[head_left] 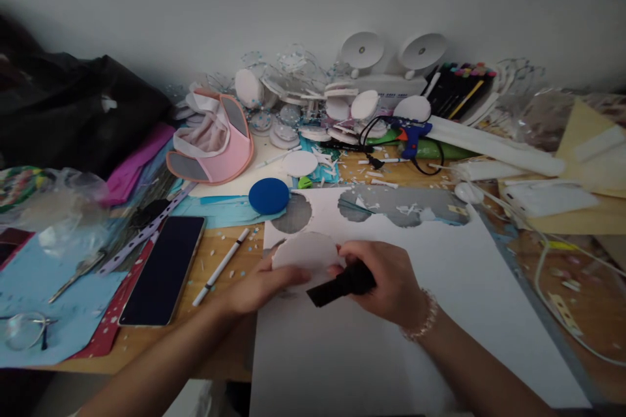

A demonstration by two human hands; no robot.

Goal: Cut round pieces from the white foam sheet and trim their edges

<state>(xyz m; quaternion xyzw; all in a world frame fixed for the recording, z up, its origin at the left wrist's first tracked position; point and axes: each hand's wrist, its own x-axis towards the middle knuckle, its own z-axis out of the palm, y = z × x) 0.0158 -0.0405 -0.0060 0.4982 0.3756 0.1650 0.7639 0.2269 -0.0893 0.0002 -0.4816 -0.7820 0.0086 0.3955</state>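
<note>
My left hand [264, 283] grips a round white disc [306, 254] by its left and lower edge, thumb on top. At the disc's right side, my right hand [386, 280] is closed around a black tool [342, 283], whose wide flat end points left and down across the disc's lower right. What part of the tool touches the disc is hidden by the fingers. Both hands are above a large white sheet [391, 358] with round cutouts along its far edge. Beyond the disc lies a blue round disc [268, 196].
A phone [163, 271], a white pen [221, 267] and scissors [78, 273] lie left. Behind are a pink visor [229, 143], piled white discs [364, 105] and a blue glue gun [415, 138]. A white cable [540, 267] curves along the right.
</note>
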